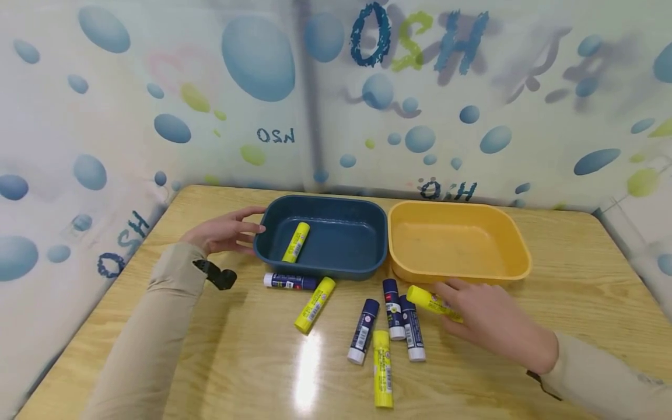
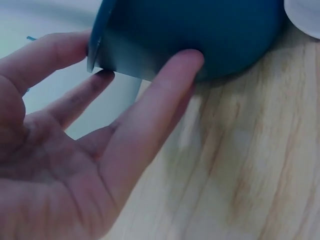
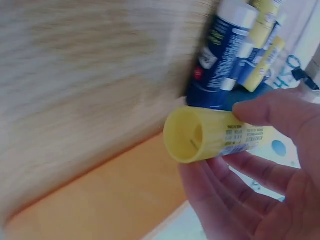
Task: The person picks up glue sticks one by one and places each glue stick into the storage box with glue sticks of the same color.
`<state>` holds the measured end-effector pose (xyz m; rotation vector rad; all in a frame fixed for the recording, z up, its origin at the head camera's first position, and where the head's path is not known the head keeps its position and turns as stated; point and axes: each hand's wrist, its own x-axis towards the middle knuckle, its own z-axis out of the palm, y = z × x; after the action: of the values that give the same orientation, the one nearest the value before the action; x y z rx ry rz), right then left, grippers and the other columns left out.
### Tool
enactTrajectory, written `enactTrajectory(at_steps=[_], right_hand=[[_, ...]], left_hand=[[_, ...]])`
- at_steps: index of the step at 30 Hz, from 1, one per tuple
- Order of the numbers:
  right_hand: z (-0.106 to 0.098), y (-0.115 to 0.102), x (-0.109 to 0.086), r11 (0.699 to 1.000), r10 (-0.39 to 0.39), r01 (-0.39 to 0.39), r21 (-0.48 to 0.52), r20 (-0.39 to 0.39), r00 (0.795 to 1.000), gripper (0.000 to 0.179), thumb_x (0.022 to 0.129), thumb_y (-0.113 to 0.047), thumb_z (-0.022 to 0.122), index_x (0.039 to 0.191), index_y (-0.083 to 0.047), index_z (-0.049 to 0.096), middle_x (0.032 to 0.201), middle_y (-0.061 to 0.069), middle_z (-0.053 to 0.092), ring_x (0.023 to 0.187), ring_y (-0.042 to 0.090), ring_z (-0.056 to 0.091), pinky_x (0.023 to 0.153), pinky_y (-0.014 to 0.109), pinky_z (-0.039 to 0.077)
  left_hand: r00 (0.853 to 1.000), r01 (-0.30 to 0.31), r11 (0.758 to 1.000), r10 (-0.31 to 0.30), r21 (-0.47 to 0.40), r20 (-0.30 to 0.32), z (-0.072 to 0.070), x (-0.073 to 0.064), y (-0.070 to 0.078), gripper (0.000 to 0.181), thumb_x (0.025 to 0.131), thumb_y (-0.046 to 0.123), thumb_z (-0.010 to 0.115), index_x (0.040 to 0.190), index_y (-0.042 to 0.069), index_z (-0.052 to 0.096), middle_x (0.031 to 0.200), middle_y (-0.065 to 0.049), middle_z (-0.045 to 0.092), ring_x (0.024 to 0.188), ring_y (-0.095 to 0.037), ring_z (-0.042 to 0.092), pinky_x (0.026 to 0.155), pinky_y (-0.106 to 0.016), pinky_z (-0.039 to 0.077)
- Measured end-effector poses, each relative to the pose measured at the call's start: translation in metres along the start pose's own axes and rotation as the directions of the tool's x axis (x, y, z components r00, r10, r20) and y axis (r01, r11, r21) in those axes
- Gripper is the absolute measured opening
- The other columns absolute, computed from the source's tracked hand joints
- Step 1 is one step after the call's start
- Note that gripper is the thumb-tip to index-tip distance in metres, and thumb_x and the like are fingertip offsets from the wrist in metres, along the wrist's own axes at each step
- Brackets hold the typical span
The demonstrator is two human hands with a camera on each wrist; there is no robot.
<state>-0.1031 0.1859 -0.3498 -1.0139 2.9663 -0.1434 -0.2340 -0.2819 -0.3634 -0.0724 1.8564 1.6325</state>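
Observation:
My left hand (image 1: pixel 226 231) touches the left end of a dark blue plastic bin (image 1: pixel 336 269), its fingers fairly straight against the rim and outer wall (image 2: pixel 150 60). Inside that bin lies a yellow glue stick (image 1: pixel 296 242). My right hand (image 1: pixel 485 318) pinches another yellow glue stick (image 1: pixel 427 299) between thumb and fingers, just in front of an orange-yellow bin (image 1: pixel 459 275). In the right wrist view, the end of the held glue stick (image 3: pixel 220 135) faces the camera. Beside it on the table are dark blue glue sticks (image 1: pixel 394 309) with white ends.
Between the hands lie a yellow glue stick (image 1: pixel 315 305), a blue one (image 1: pixel 363 331) and another yellow one (image 1: pixel 383 370). A blue glue stick (image 1: pixel 290 282) lies against the blue bin's front. The wooden table (image 1: pixel 252 361) meets a patterned curtain (image 1: pixel 336 134) behind the bins.

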Motion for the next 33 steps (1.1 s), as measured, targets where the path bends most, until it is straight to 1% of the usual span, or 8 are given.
enactTrajectory(at_steps=[4,6,11,15,20,24,28,33], right_hand=[[-0.008,-0.010,0.014,0.999,-0.032,0.032,0.016,0.000,0.999,0.031,0.077,-0.025,0.081,0.100,-0.016,0.061,0.080,-0.008,0.051,0.053,0.005,0.039,0.047,0.019,0.037],[-0.012,-0.015,0.022,0.998,-0.043,0.043,0.035,0.002,0.999,0.032,0.078,-0.025,0.080,0.102,-0.015,0.062,0.079,-0.007,0.052,0.052,0.005,0.039,0.046,0.019,0.037],[-0.018,-0.025,0.042,0.988,-0.063,0.059,0.143,0.024,0.998,0.034,0.078,-0.023,0.079,0.108,-0.013,0.064,0.082,-0.007,0.054,0.058,0.005,0.044,0.050,0.019,0.040],[-0.019,-0.029,0.054,0.973,-0.082,0.069,0.218,0.049,0.995,0.030,0.080,-0.022,0.077,0.106,-0.013,0.065,0.080,-0.009,0.054,0.063,0.005,0.046,0.053,0.020,0.042],[-0.022,-0.033,0.070,0.975,-0.140,0.133,0.177,0.027,0.990,0.032,0.081,-0.023,0.077,0.110,-0.013,0.067,0.088,-0.005,0.059,0.064,0.006,0.048,0.055,0.019,0.043],[-0.031,-0.035,0.082,0.973,-0.187,0.186,0.134,-0.004,0.982,0.034,0.081,-0.022,0.077,0.113,-0.013,0.067,0.092,-0.002,0.061,0.064,0.007,0.050,0.053,0.019,0.043],[-0.040,-0.038,0.093,0.973,-0.202,0.201,0.116,0.001,0.979,0.035,0.083,-0.022,0.076,0.116,-0.012,0.067,0.094,0.000,0.061,0.064,0.009,0.050,0.053,0.018,0.044],[-0.044,-0.040,0.109,0.976,-0.199,0.196,0.095,0.025,0.980,0.036,0.085,-0.022,0.074,0.118,-0.012,0.067,0.097,0.003,0.062,0.065,0.011,0.051,0.054,0.020,0.045]], left_hand=[[1.000,0.011,1.000,-0.011,-0.005,-0.008,0.000,0.002,0.002,0.072,0.099,0.008,0.054,0.156,0.015,0.011,0.150,-0.024,0.021,0.113,-0.032,0.054,0.090,-0.045,0.050],[1.000,0.016,1.000,-0.016,-0.005,-0.012,0.000,0.002,0.002,0.073,0.098,0.008,0.054,0.156,0.015,0.011,0.150,-0.024,0.019,0.114,-0.033,0.053,0.090,-0.045,0.050],[0.999,0.031,1.000,-0.031,-0.004,-0.030,0.000,0.003,0.002,0.072,0.098,0.008,0.054,0.156,0.015,0.012,0.150,-0.024,0.019,0.115,-0.034,0.051,0.090,-0.046,0.050],[0.998,0.044,0.999,-0.044,-0.007,-0.038,0.001,0.004,0.002,0.072,0.098,0.008,0.055,0.156,0.016,0.013,0.151,-0.024,0.017,0.117,-0.036,0.048,0.090,-0.046,0.050],[0.998,0.048,0.999,-0.048,-0.005,-0.045,0.001,0.005,0.002,0.073,0.097,0.008,0.055,0.156,0.016,0.013,0.152,-0.023,0.015,0.120,-0.038,0.044,0.090,-0.046,0.050],[0.998,0.047,0.999,-0.048,-0.011,-0.048,0.001,0.005,0.003,0.072,0.098,0.007,0.054,0.156,0.016,0.013,0.151,-0.023,0.017,0.119,-0.037,0.046,0.089,-0.046,0.050],[0.998,0.042,0.999,-0.043,-0.029,-0.041,0.000,0.005,0.002,0.071,0.098,0.007,0.054,0.156,0.016,0.014,0.151,-0.023,0.017,0.114,-0.033,0.050,0.089,-0.046,0.050],[0.999,0.032,0.999,-0.034,-0.042,-0.037,0.001,0.004,0.002,0.071,0.098,0.007,0.054,0.156,0.016,0.014,0.150,-0.023,0.018,0.110,-0.031,0.053,0.090,-0.047,0.050]])
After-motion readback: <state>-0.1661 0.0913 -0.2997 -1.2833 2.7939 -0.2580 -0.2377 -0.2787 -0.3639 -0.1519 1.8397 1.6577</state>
